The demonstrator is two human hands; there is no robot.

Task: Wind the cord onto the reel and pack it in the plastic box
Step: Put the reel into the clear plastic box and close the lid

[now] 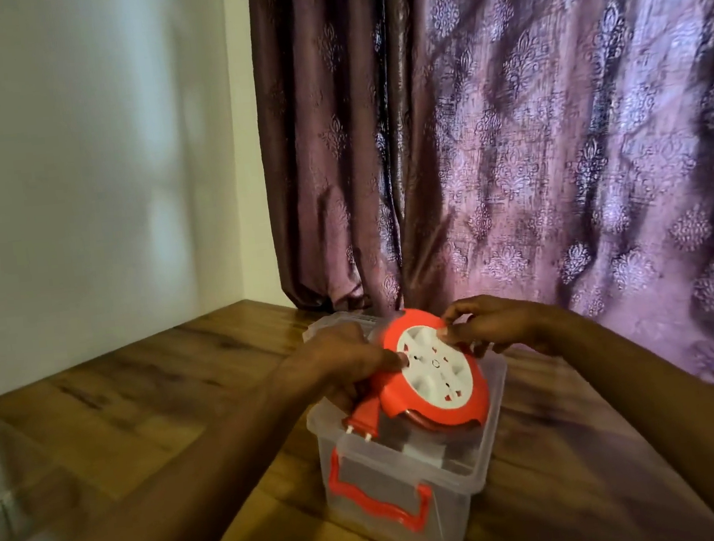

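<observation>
The red and white reel (435,379) sits tilted over the open top of the clear plastic box (412,480), its lower edge inside. The wound cord is mostly hidden under the rim. The plug (60,460) hangs at the box's near left corner. The left hand (342,360) holds the reel's left edge; the right hand (491,324) pinches its far rim. The box stands on a wooden table (139,394).
</observation>
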